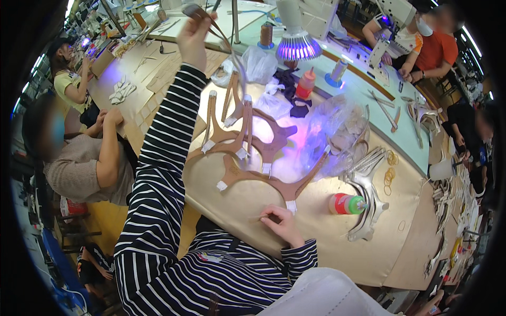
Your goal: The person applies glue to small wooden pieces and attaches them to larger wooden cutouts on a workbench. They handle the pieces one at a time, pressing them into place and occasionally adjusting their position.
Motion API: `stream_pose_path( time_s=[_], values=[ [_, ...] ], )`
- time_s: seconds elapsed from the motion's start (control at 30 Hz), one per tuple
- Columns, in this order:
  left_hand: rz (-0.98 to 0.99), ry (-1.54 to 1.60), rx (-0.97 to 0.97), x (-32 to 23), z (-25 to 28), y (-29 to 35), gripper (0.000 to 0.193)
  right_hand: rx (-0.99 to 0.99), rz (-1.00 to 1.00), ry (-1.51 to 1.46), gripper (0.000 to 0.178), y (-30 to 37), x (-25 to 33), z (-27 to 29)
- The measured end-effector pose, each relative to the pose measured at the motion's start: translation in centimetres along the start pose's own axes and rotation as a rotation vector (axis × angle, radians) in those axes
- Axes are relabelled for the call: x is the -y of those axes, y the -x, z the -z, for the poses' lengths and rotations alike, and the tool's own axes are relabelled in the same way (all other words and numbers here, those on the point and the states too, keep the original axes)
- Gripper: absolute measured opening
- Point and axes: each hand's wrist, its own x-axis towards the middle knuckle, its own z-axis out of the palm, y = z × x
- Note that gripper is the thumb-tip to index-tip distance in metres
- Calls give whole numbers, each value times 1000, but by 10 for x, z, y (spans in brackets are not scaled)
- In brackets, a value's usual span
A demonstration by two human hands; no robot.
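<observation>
Raised high at the far side of the table, my left hand (193,43) is closed round a brown leather strap piece (202,14), whose long thin end dangles below it. My right hand (284,226) rests low over the near edge of the table, fingers curled together. A thin, blurred bit shows at its fingertips, too small to name. Just beyond it lie several brown curved shoe-upper pieces (274,185) with straps and small white tags. One tagged end (291,206) reaches close to my right hand.
A red bottle with a green cap (346,204) lies beside silver strap pieces (369,195). Yellow rubber bands (389,175), clear plastic bags (337,131), a pink bottle (305,83) and a glowing lamp (298,39) stand or lie farther back. A co-worker (87,163) sits at the left.
</observation>
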Motion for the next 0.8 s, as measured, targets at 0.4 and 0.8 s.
stream_pose_path(
  time_s=[0.4, 0.8],
  values=[
    [-121, -386, 392, -240, 153, 34, 13, -41, 32, -419, 7, 42, 29, 21],
    [1643, -249, 949, -164, 33, 209, 31, -619, -268, -480, 17, 93, 43, 59]
  ],
)
